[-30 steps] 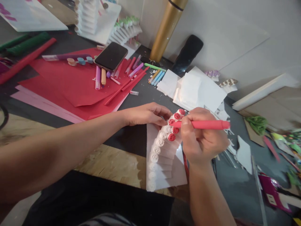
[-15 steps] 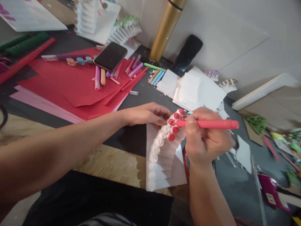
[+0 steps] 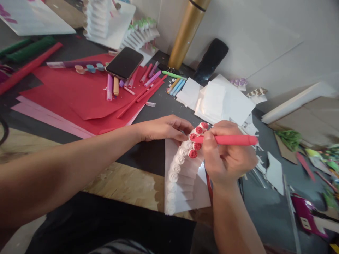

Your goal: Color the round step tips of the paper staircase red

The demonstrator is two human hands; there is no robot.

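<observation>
Rosettes point(image 3: 173, 176), red and white, curving along a white board point(image 3: 202, 197), magenta object point(image 3: 309, 217) right of the board, its pale label unreadable, right hand point(image 3: 228, 153) pinching a red marker point(image 3: 235, 140) over the rosettes, left hand point(image 3: 167, 128) bent at the board's far end, grip unclear, phone point(image 3: 125, 63) and gold cylinder point(image 3: 186, 35) beyond.

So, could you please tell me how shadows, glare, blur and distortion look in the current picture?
Head view: soft shadow on the wood left of the white board; head view: glare on that board's right side; head view: coloured clutter at the right edge looks smeared, the red marker clearer; head view: gold bottle tilted, perhaps lens distortion.
</observation>
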